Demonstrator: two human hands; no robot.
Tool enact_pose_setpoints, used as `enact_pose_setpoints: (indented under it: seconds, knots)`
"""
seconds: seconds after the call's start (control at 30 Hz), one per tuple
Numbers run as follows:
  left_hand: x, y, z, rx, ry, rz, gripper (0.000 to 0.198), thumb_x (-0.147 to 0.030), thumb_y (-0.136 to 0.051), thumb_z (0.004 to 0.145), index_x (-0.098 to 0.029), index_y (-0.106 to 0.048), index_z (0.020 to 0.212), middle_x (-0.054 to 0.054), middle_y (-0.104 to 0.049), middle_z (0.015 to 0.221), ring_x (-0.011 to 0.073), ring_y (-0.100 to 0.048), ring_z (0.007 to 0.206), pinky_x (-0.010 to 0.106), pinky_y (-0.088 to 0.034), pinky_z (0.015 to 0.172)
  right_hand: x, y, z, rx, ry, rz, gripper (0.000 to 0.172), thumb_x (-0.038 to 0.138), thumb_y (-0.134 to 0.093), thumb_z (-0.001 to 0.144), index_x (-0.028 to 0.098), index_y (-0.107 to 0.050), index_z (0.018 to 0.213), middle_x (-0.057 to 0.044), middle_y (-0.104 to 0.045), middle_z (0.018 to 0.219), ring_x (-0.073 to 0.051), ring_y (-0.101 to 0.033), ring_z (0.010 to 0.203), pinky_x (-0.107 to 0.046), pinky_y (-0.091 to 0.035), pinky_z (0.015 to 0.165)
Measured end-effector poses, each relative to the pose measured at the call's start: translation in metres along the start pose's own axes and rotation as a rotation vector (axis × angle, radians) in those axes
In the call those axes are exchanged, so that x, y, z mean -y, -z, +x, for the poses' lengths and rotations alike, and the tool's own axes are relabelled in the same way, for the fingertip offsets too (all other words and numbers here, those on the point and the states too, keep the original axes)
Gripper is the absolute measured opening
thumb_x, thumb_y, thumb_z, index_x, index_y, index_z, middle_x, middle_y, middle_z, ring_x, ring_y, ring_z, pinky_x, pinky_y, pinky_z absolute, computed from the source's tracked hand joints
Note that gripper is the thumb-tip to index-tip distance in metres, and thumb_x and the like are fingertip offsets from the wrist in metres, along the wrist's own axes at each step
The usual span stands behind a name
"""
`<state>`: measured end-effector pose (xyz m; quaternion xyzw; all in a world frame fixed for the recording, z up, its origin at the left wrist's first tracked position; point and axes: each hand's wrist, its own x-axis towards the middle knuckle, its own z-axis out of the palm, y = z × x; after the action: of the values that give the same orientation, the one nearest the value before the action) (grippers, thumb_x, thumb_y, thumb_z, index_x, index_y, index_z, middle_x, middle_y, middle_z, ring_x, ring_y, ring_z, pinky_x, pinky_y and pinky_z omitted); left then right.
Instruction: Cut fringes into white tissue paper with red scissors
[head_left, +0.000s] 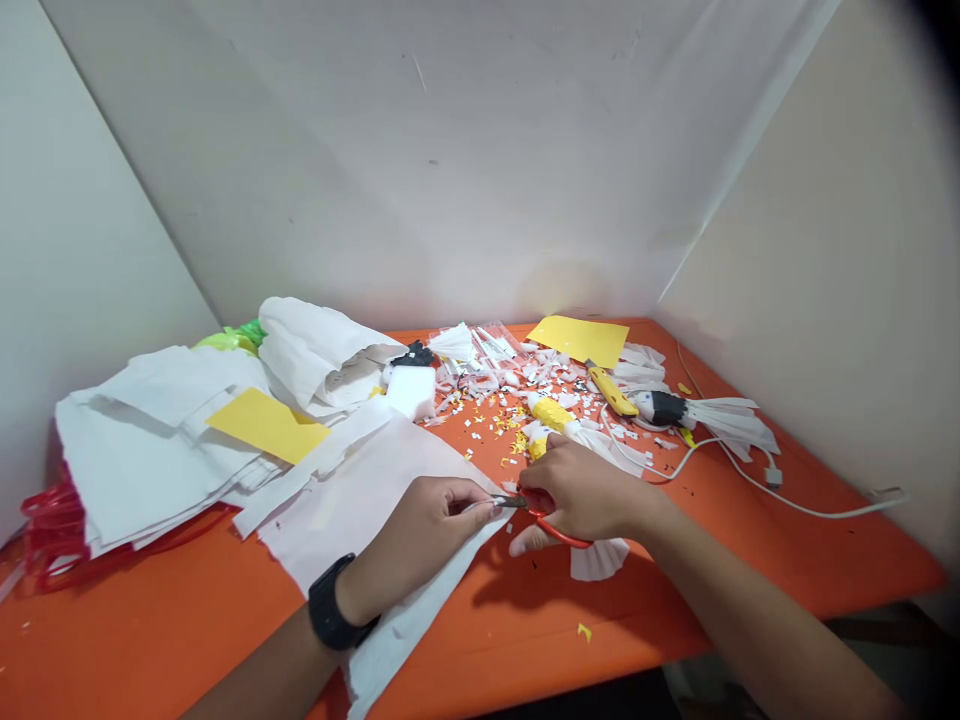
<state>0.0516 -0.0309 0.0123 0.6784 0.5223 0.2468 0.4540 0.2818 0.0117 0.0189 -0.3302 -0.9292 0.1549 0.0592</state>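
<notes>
My right hand (592, 490) grips red-handled scissors (559, 532), whose blades point left toward my other hand. With a black band on its wrist, my left hand (427, 535) pinches the edge of a large white sheet (337, 510) right at the scissor blades. Whether the blades have paper between them is too small to tell. Part of the sheet lies under my left forearm and runs to the table's front edge. Beyond my right hand lies a white-and-yellow paper figure (551, 412) with fringed strips. A white fringed piece (600, 560) rests just under that hand.
White sheets (157, 430) and yellow paper (268, 424) cover the left of the orange table (615, 640). A yellow cutter (611, 390), a black-banded figure (664, 408), a white cable (825, 512) and another yellow sheet (581, 340) lie at the right. Paper scraps litter the middle.
</notes>
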Motion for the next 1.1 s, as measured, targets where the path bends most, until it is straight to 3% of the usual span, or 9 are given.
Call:
enact_pose_setpoints:
  seconds: [0.27,0.5,0.83,1.1]
  knots:
    - [0.003,0.001,0.000,0.021,-0.025,0.084,0.029,-0.032,-0.057,0.090,-0.017,-0.068,0.068,0.000,-0.067,0.068,0.0151,-0.056,0.066,0.024,-0.038,0.060,0.000,-0.005,0.000,-0.071,0.026,-0.086,0.058,0.075,-0.063,0.080,0.019,-0.060,0.066,-0.002,-0.056,0.055,-0.014,-0.029,0.058,-0.029,-0.023,0.064]
    - [0.002,0.000,0.001,0.041,-0.015,0.095,0.035,-0.043,-0.059,0.092,-0.017,-0.072,0.072,-0.001,-0.067,0.067,0.0144,-0.054,0.065,0.024,-0.035,0.058,-0.009,-0.014,0.001,-0.162,0.022,-0.115,0.045,0.056,-0.070,0.085,0.019,-0.063,0.060,-0.001,-0.053,0.049,-0.014,-0.025,0.056,-0.029,-0.020,0.061]
    - [0.002,0.001,0.000,0.048,-0.008,0.073,0.029,-0.037,-0.060,0.090,-0.018,-0.073,0.073,0.000,-0.069,0.070,0.0157,-0.056,0.067,0.024,-0.038,0.060,-0.001,-0.004,0.001,-0.101,0.038,-0.084,0.061,0.078,-0.063,0.077,0.019,-0.061,0.062,-0.001,-0.053,0.051,-0.014,-0.029,0.057,-0.029,-0.022,0.062]
    - [0.004,0.000,0.000,0.048,-0.015,0.073,0.033,-0.042,-0.060,0.091,-0.017,-0.074,0.073,0.000,-0.066,0.067,0.0146,-0.052,0.064,0.024,-0.034,0.056,-0.005,-0.010,0.001,-0.131,0.039,-0.085,0.058,0.072,-0.061,0.084,0.018,-0.061,0.061,-0.002,-0.054,0.051,-0.014,-0.033,0.058,-0.029,-0.020,0.060]
